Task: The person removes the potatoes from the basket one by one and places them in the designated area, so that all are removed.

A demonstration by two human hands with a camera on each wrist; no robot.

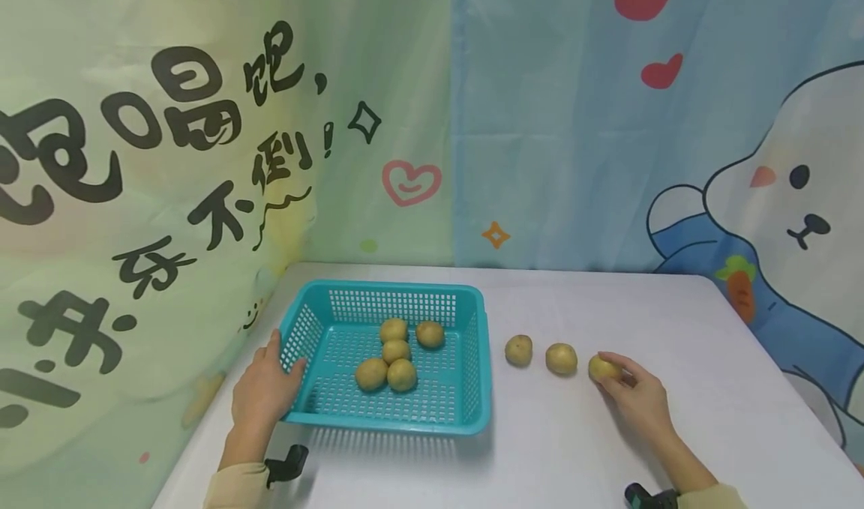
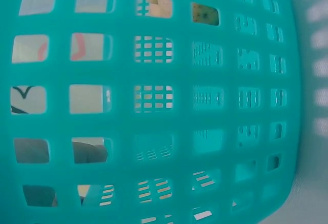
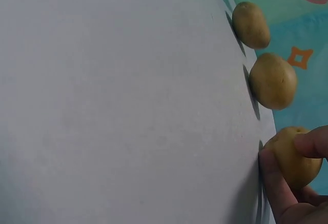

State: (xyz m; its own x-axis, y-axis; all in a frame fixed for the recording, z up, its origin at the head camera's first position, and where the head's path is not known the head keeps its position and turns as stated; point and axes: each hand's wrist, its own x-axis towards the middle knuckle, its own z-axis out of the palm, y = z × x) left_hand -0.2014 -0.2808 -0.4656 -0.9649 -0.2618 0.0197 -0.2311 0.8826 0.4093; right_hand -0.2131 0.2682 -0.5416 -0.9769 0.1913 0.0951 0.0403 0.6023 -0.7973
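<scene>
A turquoise plastic basket (image 1: 442, 415) with perforated walls stands on the left part of the table, several potatoes (image 1: 371, 374) lying inside it. My left hand (image 1: 263, 385) grips its left rim, thumb over the inner side. In the left wrist view the basket's mesh wall (image 2: 179, 75) fills nearly everything. To the right of the basket, two potatoes (image 1: 519, 350) (image 1: 562, 359) lie on the table, spaced apart in a row. At the row's right end, my right hand (image 1: 637, 396) holds a third potato (image 3: 292, 160) between thumb and fingers, at the table surface.
The white table (image 1: 540, 464) carries all of this. Behind it and to the left hangs a printed cloth (image 1: 526, 157) with lettering, hearts and a cartoon bear. Each wrist wears a small black camera mount (image 1: 289, 464).
</scene>
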